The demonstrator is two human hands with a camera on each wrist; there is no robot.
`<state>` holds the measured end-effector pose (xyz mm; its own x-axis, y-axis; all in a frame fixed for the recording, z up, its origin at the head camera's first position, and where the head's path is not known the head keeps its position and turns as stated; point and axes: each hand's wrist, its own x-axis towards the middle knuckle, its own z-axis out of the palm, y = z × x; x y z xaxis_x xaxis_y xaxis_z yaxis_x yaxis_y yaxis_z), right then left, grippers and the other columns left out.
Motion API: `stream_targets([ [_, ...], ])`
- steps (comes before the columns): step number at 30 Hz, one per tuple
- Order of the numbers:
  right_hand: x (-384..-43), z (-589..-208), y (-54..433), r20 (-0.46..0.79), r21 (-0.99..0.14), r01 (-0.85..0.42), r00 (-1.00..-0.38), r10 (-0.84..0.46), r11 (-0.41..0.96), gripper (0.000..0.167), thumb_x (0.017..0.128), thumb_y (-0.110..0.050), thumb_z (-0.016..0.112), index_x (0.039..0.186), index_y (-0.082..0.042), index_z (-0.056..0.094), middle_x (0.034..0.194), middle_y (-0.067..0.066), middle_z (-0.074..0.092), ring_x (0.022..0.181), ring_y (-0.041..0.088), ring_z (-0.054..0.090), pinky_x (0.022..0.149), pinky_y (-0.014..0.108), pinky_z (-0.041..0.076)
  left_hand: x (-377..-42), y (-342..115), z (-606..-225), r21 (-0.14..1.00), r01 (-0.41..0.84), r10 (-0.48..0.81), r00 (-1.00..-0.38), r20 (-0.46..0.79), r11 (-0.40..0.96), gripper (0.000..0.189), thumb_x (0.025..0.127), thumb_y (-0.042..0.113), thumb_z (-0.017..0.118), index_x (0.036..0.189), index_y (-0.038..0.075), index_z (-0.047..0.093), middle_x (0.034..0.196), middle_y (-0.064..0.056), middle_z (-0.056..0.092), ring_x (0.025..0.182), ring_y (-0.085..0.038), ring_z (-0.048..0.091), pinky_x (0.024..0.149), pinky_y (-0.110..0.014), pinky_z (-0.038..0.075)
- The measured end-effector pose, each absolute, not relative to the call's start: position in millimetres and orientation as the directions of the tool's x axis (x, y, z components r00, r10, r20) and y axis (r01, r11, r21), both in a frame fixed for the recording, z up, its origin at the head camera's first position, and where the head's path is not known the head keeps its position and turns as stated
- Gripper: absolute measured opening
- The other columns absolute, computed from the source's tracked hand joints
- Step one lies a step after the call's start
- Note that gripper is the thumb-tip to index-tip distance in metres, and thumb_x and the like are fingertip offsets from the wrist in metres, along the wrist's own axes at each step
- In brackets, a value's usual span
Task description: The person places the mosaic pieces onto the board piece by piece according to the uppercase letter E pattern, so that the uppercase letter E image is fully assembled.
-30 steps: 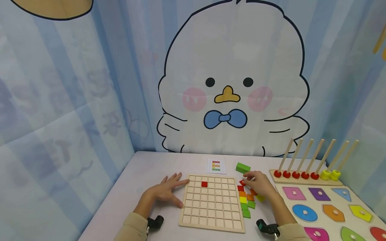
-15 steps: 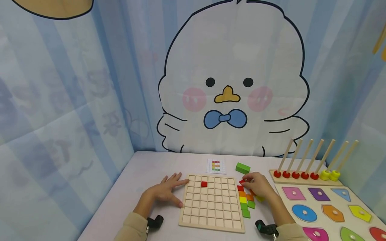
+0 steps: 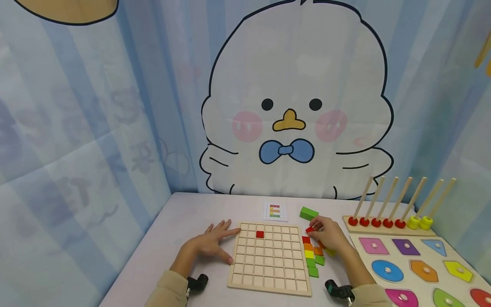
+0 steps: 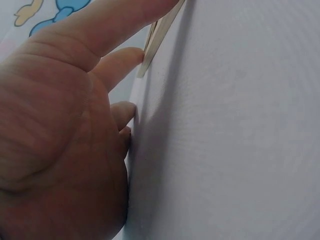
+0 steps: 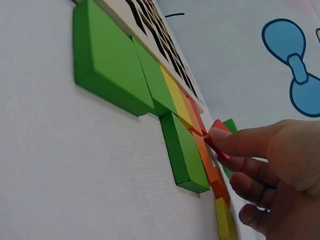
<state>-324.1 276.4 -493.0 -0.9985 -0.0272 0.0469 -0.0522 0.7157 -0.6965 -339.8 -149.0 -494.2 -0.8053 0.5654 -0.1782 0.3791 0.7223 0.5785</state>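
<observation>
My left hand [image 3: 209,243] lies spread at the left edge of a wooden grid board [image 3: 270,291], thumb and index fingertip at its rim. In the left wrist view, the palm of the left hand [image 4: 55,130] faces the camera beside the board's corner [image 4: 159,42]. One red square block [image 3: 260,234] sits in a cell near the board's top. Right of the board, my right hand [image 3: 329,234] pinches another red block [image 5: 219,125] between thumb and fingers, just above a loose row of coloured blocks. The right hand's fingers partly hide the held block.
Red, orange, yellow and green blocks [image 3: 310,262] lie along the board's right side. Behind them are green blocks [image 3: 309,213]; a pattern card [image 3: 275,212] lies beyond the board. At right stand a peg rack [image 3: 391,229] with beads and a shape puzzle [image 3: 402,251].
The red block in my right hand has risen slightly and tilted, with the fingers now pinching it. My left hand and the board have stayed where they were.
</observation>
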Motion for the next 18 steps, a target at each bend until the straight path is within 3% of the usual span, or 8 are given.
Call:
stream_targets([
  [5, -325, -491, 277, 0.066, -0.718, -0.055, -0.998, -0.011, 0.694, 0.014, 0.095, -0.012, 0.076, 0.107, -0.009, 0.069, 0.093, 0.006, 0.067, 0.079, 0.021, 0.057, 0.065, 0.027, 0.053, -339, -150, -493, 0.582, 0.381, 0.569, -0.803, -0.178, 0.719, 0.103, 0.074, 0.054, 0.089, 0.161, 0.033, 0.040, 0.176, -0.013, 0.008, 0.164, -0.036, -0.001, 0.130, -0.062, -0.005],
  [9, -326, -489, 278, 0.096, -0.749, -0.078, -0.995, -0.008, 0.658, 0.008, 0.100, -0.013, 0.070, 0.108, -0.010, 0.069, 0.096, 0.005, 0.069, 0.084, 0.021, 0.059, 0.069, 0.022, 0.056, -339, -150, -492, 0.586, 0.382, 0.574, -0.799, -0.180, 0.715, 0.103, 0.074, 0.053, 0.089, 0.161, 0.032, 0.039, 0.176, -0.014, 0.008, 0.163, -0.037, -0.001, 0.129, -0.062, -0.006],
  [18, -326, -481, 274, 0.165, -0.801, -0.151, -0.986, -0.029, 0.580, 0.022, 0.102, -0.018, 0.067, 0.119, -0.004, 0.070, 0.105, 0.011, 0.070, 0.085, 0.020, 0.068, 0.077, 0.018, 0.059, -339, -150, -492, 0.589, 0.378, 0.573, -0.800, -0.180, 0.714, 0.103, 0.074, 0.054, 0.090, 0.161, 0.033, 0.039, 0.176, -0.014, 0.008, 0.164, -0.036, -0.001, 0.129, -0.062, -0.006],
])
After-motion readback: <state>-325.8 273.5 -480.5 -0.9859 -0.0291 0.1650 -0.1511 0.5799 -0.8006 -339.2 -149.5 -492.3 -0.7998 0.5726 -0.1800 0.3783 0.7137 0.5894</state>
